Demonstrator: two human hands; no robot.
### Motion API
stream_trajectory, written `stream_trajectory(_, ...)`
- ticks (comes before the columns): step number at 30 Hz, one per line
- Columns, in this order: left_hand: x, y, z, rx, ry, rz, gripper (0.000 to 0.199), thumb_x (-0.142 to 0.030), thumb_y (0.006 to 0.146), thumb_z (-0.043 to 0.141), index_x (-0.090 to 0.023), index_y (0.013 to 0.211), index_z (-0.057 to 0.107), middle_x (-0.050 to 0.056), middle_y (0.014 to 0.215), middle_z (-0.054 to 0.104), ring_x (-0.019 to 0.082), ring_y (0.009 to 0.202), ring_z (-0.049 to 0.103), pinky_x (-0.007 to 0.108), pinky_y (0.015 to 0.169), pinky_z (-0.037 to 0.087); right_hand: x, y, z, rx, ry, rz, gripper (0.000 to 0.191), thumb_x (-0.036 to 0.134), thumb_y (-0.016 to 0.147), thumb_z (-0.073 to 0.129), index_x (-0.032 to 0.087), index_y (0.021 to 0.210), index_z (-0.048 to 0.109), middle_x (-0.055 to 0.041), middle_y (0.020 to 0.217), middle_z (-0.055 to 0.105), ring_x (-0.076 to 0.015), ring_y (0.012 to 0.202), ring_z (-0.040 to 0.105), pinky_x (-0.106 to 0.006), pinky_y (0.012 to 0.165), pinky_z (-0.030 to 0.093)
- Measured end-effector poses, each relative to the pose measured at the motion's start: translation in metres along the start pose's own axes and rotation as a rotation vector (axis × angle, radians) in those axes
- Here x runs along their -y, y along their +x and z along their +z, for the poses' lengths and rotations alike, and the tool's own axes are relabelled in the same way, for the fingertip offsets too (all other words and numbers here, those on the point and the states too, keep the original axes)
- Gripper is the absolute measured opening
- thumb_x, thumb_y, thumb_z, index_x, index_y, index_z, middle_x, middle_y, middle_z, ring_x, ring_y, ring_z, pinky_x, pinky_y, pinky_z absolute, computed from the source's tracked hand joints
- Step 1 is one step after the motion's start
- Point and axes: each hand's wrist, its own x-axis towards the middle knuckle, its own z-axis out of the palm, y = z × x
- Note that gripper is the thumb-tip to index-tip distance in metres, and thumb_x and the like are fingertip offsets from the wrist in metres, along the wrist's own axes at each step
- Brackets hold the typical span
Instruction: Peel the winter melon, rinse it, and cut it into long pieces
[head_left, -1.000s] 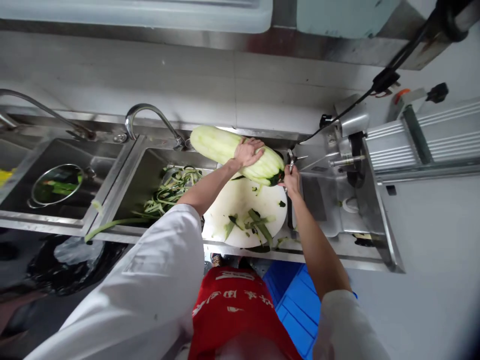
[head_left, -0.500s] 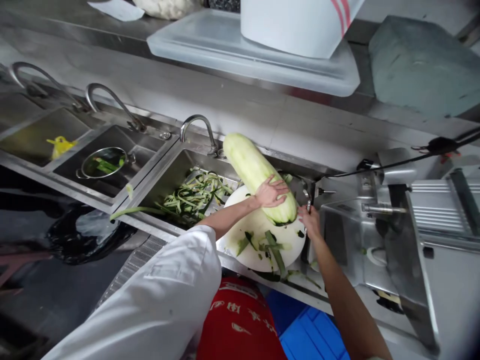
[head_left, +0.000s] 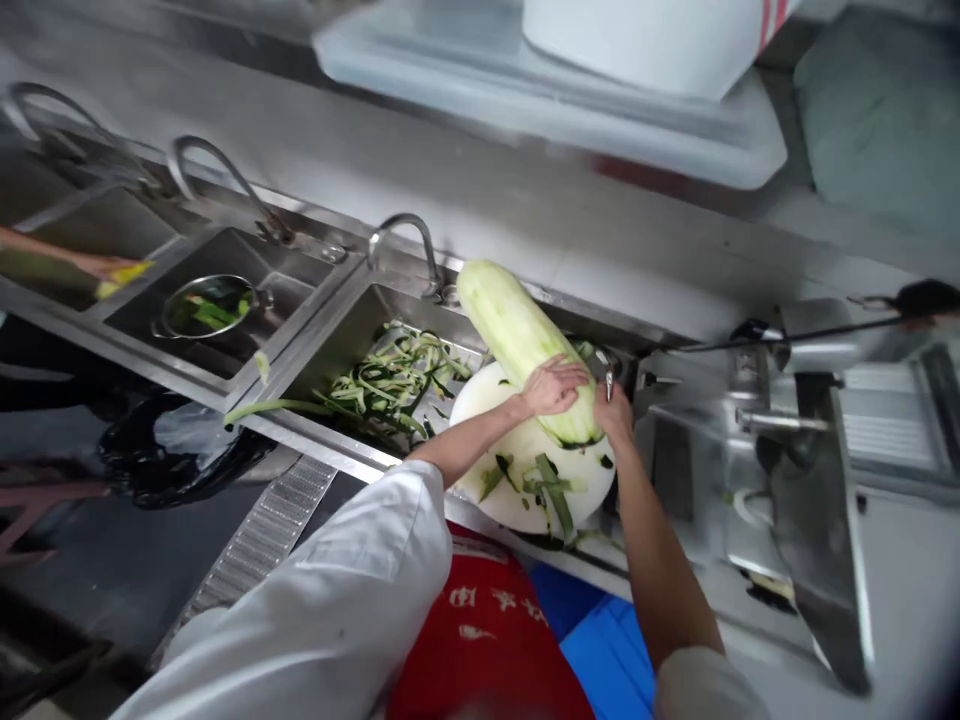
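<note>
A large, pale green peeled winter melon [head_left: 517, 330] lies slantwise with its near end on a round white cutting board [head_left: 472, 400], over the sink. Across its near half my left hand [head_left: 556, 385] presses, fingers curved over the top and holding it. My right hand [head_left: 613, 412] is closed around a metal peeler [head_left: 609, 382] at the melon's right side; whether the blade touches the melon I cannot tell. Dark green peel strips [head_left: 553, 490] lie on the board's near part.
A heap of peelings [head_left: 397, 385] fills part of the sink at left. Farther left, a metal pot [head_left: 210, 308] with greens stands in another basin. Another person's hand [head_left: 94, 265] is at a yellow bag [head_left: 124, 277]. A shelf with a translucent lid [head_left: 525, 90] overhangs the back.
My right hand has moved up along the melon's right side with the peeler. Another person's arm has come in at far left and taken hold of the yellow bag. The view has shifted slightly.
</note>
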Motion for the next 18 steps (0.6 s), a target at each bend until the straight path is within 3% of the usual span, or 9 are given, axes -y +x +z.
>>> stream_trajectory(6, -0.002, -0.008, -0.003, 0.002, -0.088, 0.054, 0.044, -0.019, 0.092, 0.048, -0.024, 0.12, 0.081, 0.008, 0.135, 0.081, 0.024, 0.136, 0.072, 0.055, 0.136, 0.037, -0.004, -0.028, 0.005, 0.004, -0.052, 0.091, 0.044, 0.045, 0.108, 0.043, 0.015, 0.126, 0.07, -0.0161, 0.107, 0.076, -0.0298, 0.1, 0.07, -0.037, 0.09, 0.052)
stream_trajectory(10, -0.009, -0.01, -0.008, 0.037, -0.102, 0.101, 0.042, -0.018, 0.091, 0.05, -0.023, 0.117, 0.082, 0.008, 0.135, 0.081, 0.025, 0.134, 0.073, 0.055, 0.135, 0.037, -0.004, -0.039, 0.01, 0.003, -0.063, 0.131, 0.042, 0.043, 0.109, 0.043, 0.016, 0.127, 0.068, -0.0171, 0.111, 0.076, -0.0316, 0.103, 0.07, -0.039, 0.092, 0.052)
stream_trajectory(15, -0.014, 0.021, -0.003, 0.134, -0.053, 0.137, 0.038, -0.018, 0.088, 0.052, -0.023, 0.109, 0.083, 0.009, 0.13, 0.082, 0.028, 0.134, 0.071, 0.053, 0.129, 0.043, -0.018, -0.015, 0.009, -0.077, 0.11, 0.18, 0.034, 0.045, 0.107, 0.048, 0.019, 0.11, 0.069, -0.0171, 0.104, 0.074, -0.0324, 0.101, 0.068, -0.045, 0.094, 0.053)
stream_trajectory(18, -0.017, 0.048, 0.005, 0.226, 0.001, 0.167, 0.034, -0.018, 0.087, 0.053, -0.022, 0.099, 0.084, 0.012, 0.118, 0.083, 0.03, 0.119, 0.075, 0.048, 0.12, 0.05, -0.034, 0.001, 0.004, -0.09, 0.191, 0.16, 0.038, 0.052, 0.104, 0.049, 0.02, 0.096, 0.068, -0.0119, 0.092, 0.073, -0.0282, 0.091, 0.066, -0.042, 0.087, 0.055)
